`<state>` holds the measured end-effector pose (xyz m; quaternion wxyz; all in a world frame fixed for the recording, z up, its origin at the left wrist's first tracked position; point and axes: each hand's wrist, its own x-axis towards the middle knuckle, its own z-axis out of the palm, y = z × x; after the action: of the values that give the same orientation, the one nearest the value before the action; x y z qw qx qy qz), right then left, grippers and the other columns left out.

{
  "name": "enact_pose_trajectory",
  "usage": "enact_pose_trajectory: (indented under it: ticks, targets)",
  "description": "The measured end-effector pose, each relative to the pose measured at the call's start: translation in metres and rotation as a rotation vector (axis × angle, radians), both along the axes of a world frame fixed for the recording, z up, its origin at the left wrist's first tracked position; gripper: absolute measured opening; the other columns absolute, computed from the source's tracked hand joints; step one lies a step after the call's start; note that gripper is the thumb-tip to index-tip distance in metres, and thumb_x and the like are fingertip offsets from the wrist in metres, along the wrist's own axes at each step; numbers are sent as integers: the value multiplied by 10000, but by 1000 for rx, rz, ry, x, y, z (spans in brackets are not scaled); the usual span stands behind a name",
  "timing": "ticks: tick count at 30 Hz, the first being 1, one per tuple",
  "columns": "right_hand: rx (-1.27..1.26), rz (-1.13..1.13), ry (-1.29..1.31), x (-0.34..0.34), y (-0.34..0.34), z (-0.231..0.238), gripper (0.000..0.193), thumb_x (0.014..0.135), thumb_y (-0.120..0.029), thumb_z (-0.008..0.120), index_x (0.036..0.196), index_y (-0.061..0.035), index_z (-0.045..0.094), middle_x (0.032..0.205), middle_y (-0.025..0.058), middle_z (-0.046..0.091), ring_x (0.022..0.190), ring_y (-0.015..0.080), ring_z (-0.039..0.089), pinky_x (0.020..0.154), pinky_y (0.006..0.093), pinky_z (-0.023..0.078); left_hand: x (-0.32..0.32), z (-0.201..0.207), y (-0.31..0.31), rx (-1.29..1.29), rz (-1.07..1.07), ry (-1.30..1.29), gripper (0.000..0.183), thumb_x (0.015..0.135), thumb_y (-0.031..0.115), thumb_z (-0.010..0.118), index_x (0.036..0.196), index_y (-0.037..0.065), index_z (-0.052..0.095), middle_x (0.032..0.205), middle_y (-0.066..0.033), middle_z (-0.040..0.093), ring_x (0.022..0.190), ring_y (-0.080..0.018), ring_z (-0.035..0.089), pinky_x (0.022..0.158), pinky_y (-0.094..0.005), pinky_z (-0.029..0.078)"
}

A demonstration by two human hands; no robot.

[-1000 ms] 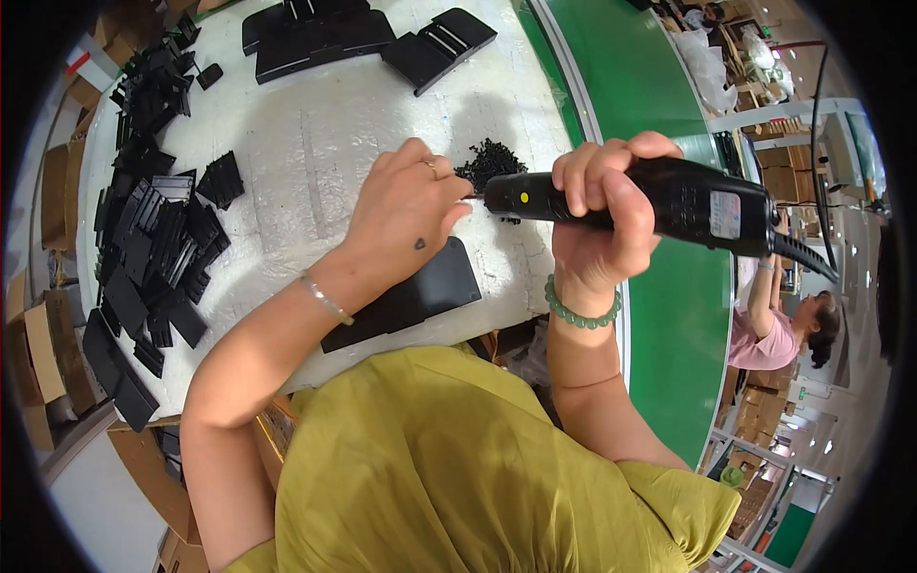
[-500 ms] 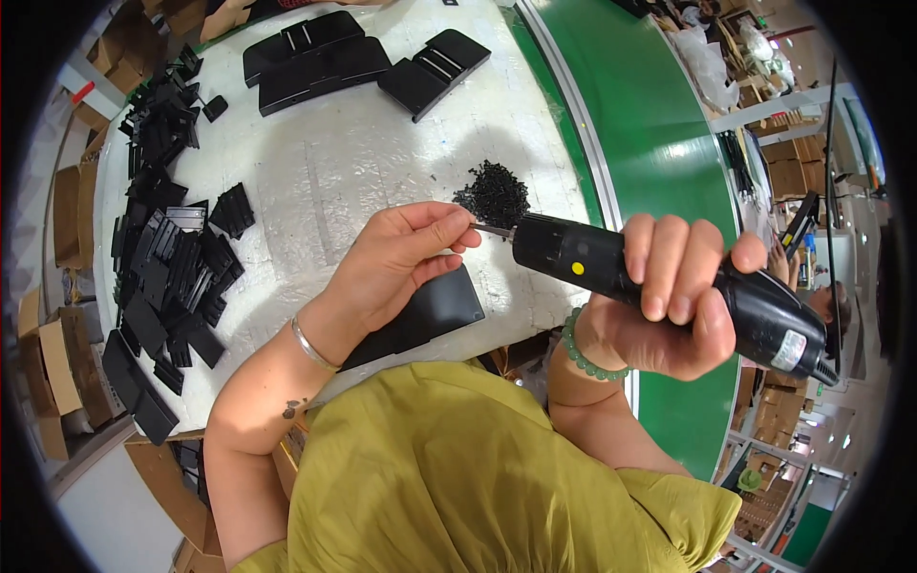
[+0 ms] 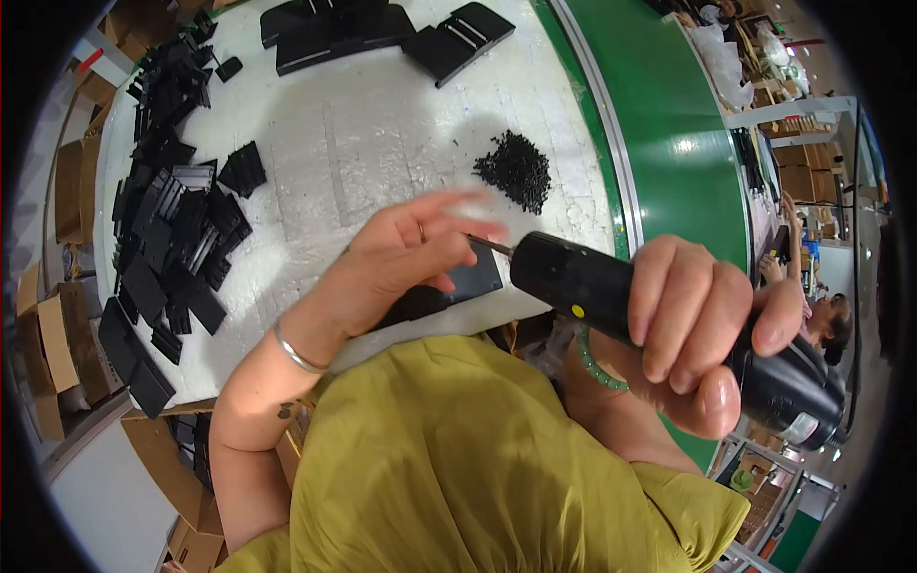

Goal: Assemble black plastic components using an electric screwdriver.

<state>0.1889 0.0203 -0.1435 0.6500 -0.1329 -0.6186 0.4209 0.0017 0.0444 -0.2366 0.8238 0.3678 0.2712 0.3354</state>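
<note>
My right hand (image 3: 693,329) is wrapped round a black electric screwdriver (image 3: 573,282) with a yellow dot on its side. The thin bit points left toward my left hand (image 3: 406,250). There the fingers are spread and partly smeared by motion, with the thumb close to the bit's tip; any screw at that tip is too small to make out. A flat black plastic panel (image 3: 482,275) lies at the table's near edge, partly hidden under my left hand. Beyond the screwdriver sits a heap of tiny black screws (image 3: 516,170).
A long jumble of black plastic pieces (image 3: 186,224) covers the left side of the white table (image 3: 325,143). Larger black panels (image 3: 344,43) and another black assembly (image 3: 460,43) lie at the far side. A green conveyor belt (image 3: 669,143) runs along the right.
The fingers of my left hand have opened from a pinch at the bit's tip. My right hand and the screwdriver have shifted slightly down and right. The view has tilted a little.
</note>
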Motion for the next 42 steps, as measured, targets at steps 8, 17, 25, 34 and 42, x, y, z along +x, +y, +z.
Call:
enact_pose_trajectory:
  ticks: [8, 17, 25, 34, 42]
  targets:
    - [-177, 158, -117, -14, -18, -28, 308, 759, -86, 643, 974, -159, 435, 576, -53, 480, 445, 75, 466, 432, 203, 394, -33, -19, -16, 725, 254, 865, 503, 768, 285, 709, 1190, 74, 533, 982, -82, 591, 819, -193, 541, 681, -285, 449]
    - [-257, 283, -422, -18, -20, -31, 301, 763, -86, 612, 943, -153, 381, 605, -26, 473, 462, 117, 478, 474, 271, 397, -27, -29, -30, 868, 118, 1082, 380, 717, 282, 719, 1026, 100, 591, 847, -87, 594, 816, -284, 569, 741, -350, 445]
    - [-235, 361, -476, -24, -13, -27, 278, 772, -82, 614, 910, -146, 381, 605, -22, 485, 467, 123, 485, 471, 271, 393, -28, -36, -31, 877, 164, 1035, 383, 714, 304, 719, 1013, 98, 594, 852, -85, 609, 803, -281, 579, 725, -351, 454]
    - [-360, 406, -370, -40, -14, -25, 229, 672, 102, 620, 625, -40, 446, 600, 71, 522, 507, 228, 529, 480, 327, 435, -28, -42, -35, 917, 254, 1017, 388, 708, 331, 714, 990, 94, 594, 834, -79, 607, 789, -284, 580, 702, -360, 453]
    - [-348, 378, -375, -43, -15, -30, 232, 674, 104, 621, 628, -44, 448, 610, 72, 531, 503, 226, 527, 483, 323, 435, -26, -43, -33, 894, 243, 1009, 381, 720, 355, 696, 976, 93, 593, 801, -76, 595, 780, -280, 576, 693, -365, 451]
